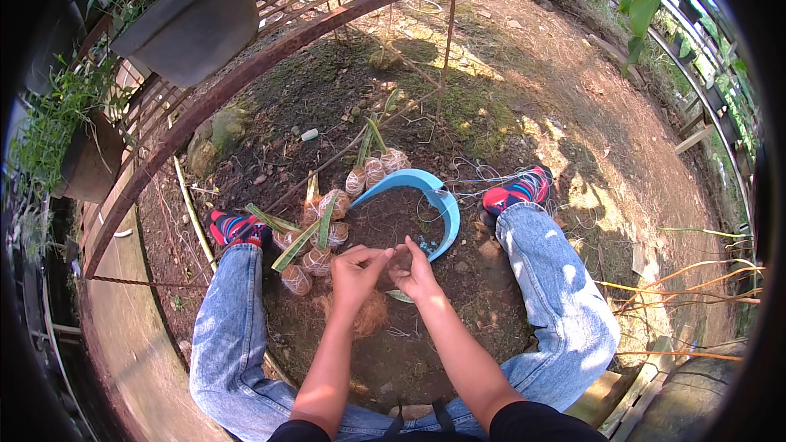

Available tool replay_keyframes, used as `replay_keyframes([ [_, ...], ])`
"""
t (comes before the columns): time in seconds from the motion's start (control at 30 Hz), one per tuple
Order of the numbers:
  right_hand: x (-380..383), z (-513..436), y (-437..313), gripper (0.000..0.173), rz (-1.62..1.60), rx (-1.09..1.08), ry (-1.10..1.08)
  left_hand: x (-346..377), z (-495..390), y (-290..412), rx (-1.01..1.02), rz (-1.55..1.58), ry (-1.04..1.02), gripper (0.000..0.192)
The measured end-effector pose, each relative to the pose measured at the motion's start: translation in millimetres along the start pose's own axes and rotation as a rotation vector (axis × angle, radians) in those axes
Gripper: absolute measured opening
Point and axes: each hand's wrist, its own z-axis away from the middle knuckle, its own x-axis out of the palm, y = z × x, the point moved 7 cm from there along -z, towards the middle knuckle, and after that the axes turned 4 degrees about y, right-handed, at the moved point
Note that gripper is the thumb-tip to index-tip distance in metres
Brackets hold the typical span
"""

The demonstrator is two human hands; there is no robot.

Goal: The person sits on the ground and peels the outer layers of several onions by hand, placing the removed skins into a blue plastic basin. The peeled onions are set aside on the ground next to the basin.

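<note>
My left hand (pixel 357 270) and my right hand (pixel 415 271) meet over the near edge of a blue plastic basin (pixel 451 212) of dark soil. Their fingertips are pinched close together; whatever lies between them is too small to tell. Left of the basin lie several fibre balls wrapped in white string (pixel 317 261), some with striped snake plant leaf cuttings (pixel 296 245) standing out of them. Below my left hand rests a loose tuft of brown coconut fibre (pixel 370 314). A green leaf piece (pixel 400 296) lies partly behind my right hand. Tangled thin string (pixel 491 173) runs from the basin to the right foot.
A rusty metal plant rack (pixel 245 67) with large planters (pixel 196 18) arches over the upper left. A mossy stone (pixel 224 135) sits below it. Thin branches (pixel 688 291) reach in from the right. A concrete kerb (pixel 132 301) curves along the left.
</note>
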Motion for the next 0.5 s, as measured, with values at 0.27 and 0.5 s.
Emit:
replay_keyframes([
  [0.27, -4, -4, 0, 0.036, -0.074, -0.016, 0.0, -8, -1, 15, 0.023, 0.042, 0.007, 0.01],
  [0.5, -1, 4, -9, 0.041, 0.015, -0.042, -0.043, -23, -6, 26, 0.022, 0.012, 0.009, 0.01],
])
